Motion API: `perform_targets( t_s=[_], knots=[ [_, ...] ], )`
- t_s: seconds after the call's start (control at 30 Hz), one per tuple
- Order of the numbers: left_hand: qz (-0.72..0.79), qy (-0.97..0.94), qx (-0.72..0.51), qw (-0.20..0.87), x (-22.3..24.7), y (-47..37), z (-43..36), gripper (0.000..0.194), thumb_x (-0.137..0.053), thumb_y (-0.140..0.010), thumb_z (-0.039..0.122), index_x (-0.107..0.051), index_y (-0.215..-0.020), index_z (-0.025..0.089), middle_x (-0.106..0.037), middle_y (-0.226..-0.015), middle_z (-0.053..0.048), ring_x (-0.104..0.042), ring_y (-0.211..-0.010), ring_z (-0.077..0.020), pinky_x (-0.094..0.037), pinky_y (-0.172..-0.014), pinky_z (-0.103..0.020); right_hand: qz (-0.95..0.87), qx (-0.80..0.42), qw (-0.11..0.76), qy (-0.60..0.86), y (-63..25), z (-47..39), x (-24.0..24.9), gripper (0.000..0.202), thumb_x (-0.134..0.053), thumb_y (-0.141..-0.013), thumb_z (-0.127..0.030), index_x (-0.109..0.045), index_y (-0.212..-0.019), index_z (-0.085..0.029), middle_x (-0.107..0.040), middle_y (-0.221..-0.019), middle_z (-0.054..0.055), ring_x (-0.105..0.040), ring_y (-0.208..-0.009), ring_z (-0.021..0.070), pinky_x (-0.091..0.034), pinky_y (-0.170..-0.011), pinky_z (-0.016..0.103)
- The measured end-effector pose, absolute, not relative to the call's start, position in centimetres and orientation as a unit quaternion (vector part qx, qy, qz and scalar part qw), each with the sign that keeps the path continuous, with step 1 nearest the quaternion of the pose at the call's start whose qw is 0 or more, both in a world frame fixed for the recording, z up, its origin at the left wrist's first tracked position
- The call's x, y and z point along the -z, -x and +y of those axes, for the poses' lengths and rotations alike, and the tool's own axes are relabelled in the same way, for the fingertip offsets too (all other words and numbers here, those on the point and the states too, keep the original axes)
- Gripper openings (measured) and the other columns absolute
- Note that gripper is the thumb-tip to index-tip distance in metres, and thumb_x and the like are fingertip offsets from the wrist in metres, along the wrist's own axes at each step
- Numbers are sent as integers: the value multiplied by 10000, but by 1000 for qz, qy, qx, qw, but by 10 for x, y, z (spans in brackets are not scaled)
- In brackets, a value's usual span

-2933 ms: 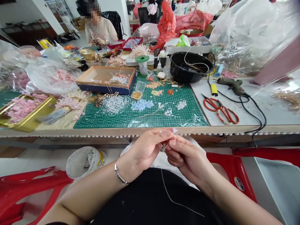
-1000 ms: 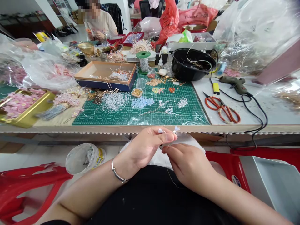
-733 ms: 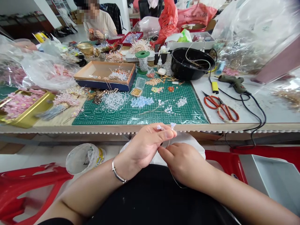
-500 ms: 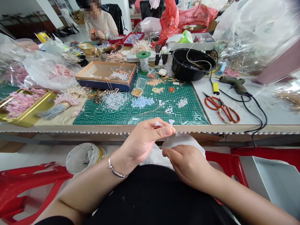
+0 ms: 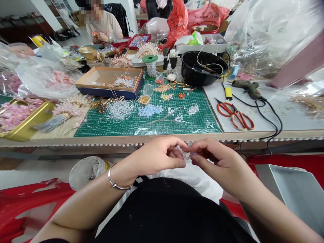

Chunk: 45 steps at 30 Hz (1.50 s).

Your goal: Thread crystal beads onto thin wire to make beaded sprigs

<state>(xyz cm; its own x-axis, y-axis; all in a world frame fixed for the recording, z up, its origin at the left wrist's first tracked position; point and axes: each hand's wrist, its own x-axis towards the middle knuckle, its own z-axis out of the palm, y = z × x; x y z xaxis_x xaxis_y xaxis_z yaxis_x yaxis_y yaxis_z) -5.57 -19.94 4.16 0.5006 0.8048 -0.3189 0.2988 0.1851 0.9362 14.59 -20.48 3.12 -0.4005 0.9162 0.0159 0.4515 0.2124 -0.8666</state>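
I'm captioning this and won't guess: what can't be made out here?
Head view: small pale piece in the left hand, shape partly hidden by fingers.
Head view: whatever the right hand may pinch, too small and blurred.
Head view: gold tin, its left end cut off by the picture's edge.
Head view: bucket, its lower part partly behind the left forearm.

Across mid-frame, my worktable (image 5: 288,116) carries a green cutting mat (image 5: 118,126) at centre, orange-handled scissors (image 5: 233,115) and a glue gun (image 5: 249,88) at right, a gold tin (image 5: 31,125) at left.
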Motion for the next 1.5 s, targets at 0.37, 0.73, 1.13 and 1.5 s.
perform_targets(
  t_s=[0.37, 0.73, 1.13, 1.5],
  knots=[
    [415, -484, -198, 745, -21, 64, -203, 234, -622, -806, 331, -624, -942, 142, -667, -781, -64, -594, -672, -138, -476, -689, -296, -626, -526, 297, 493, -156, -208, -11, 100, -603, -844, -281, -564, -918, -227, -607, -785, 2, -591, -718, 148, -467, -663, 281],
    [488, -736, -194, 427, -37, 52, -218, 189, -551, -852, 288, -696, -769, 199, -649, -717, 1, -558, -698, -141, -372, -666, -262, -524, -703, 231, 423, -146, -200, -15, 192, -522, -903, -381, -562, -935, -196, -532, -693, -36, -481, -513, 68, -366, -444, 194],
    [443, -657, -246, 557, -49, 58, -234, 231, -445, -889, 178, -672, -928, 188, -664, -891, 0, -565, -804, -110, -417, -742, -219, -552, -546, 435, 457, -141, -219, -17, 159, -578, -883, -283, -670, -1011, -265, -549, -720, -26, -442, -577, 84, -356, -500, 221],
    [362, -462, -311, 748, -41, 53, -256, 163, -568, -854, 275, -652, -860, 135, -598, -736, -28, -517, -590, -60, -221, -415, -160, -516, -582, 537, 326, -136, -242, -44, 195, -578, -871, -181, -700, -1007, -251, -528, -663, -33, -412, -544, 63, -322, -499, 230]
  ],
)
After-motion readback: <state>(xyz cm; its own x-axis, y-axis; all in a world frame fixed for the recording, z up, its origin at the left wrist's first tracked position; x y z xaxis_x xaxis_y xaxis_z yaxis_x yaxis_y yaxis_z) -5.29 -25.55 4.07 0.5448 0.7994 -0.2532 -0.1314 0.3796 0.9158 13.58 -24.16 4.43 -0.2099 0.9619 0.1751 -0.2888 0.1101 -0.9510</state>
